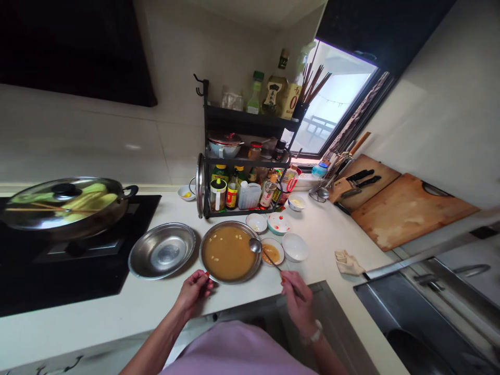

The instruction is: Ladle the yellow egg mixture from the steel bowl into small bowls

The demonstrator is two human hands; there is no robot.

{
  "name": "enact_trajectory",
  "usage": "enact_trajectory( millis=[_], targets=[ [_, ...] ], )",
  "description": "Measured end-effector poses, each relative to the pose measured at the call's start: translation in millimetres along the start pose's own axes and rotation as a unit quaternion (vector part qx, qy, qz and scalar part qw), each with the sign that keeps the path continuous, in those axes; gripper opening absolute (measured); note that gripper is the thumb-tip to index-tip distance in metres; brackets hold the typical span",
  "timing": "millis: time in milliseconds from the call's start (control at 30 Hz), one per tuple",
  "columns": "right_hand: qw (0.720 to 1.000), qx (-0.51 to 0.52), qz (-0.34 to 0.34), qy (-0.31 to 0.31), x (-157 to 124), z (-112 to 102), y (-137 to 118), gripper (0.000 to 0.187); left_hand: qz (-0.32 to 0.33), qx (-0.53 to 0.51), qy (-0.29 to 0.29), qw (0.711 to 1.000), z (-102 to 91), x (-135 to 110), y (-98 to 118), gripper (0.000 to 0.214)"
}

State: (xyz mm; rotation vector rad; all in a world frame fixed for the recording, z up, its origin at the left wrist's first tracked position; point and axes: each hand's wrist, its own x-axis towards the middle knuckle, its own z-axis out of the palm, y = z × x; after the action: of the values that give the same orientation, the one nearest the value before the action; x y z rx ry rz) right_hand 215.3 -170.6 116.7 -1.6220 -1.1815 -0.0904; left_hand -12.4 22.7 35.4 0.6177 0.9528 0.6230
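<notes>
A round metal pan (250,271) of brown liquid with a few pale bits floating in it stands on the counter before me. My left hand (194,292) pinches its near left rim between thumb and fingers. In my right hand (299,302) is the handle of a metal ladle (255,245). The ladle's head hangs over the pan's right edge, beside a small bowl of orange-brown liquid (271,253). An empty steel basin (136,258) sits left of the pan.
On the left, a lidded wok (89,221) with green vegetables stands on the black stove (23,291). Behind the pan is a black rack (250,119) of bottles. Small bowls (295,247) stand to the right, then cutting boards (410,211), a cloth (349,263) and the sink (390,307).
</notes>
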Motion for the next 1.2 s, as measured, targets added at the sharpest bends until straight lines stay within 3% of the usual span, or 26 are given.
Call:
enact_trajectory(
  millis=[167,333,433,1000,1200],
  targets=[
    [0.989,0.102,0.100,-0.046,-7.2,37.9,-2.6,0.024,0.001,0.003,0.003,1.000,1.1,-1.8,1.2,0.026],
    [0.939,0.185,0.284,0.064,-3.8,48.5,3.2,0.032,0.010,-0.002,0.003,1.000,1.1,-1.3,0.0,0.028],
    [0.904,0.229,0.339,0.123,3.2,44.9,5.1,0.036,0.015,-0.004,0.002,1.000,0.6,-0.6,-0.8,0.031],
    [0.881,0.230,0.361,0.201,20.6,-3.8,0.6,0.032,0.005,-0.002,-0.001,1.000,-1.1,0.3,-1.0,0.029],
    [0.900,0.152,0.332,0.236,23.1,-24.7,9.0,0.037,0.005,-0.002,-0.007,1.000,-0.5,0.2,-0.6,0.031]
  ],
)
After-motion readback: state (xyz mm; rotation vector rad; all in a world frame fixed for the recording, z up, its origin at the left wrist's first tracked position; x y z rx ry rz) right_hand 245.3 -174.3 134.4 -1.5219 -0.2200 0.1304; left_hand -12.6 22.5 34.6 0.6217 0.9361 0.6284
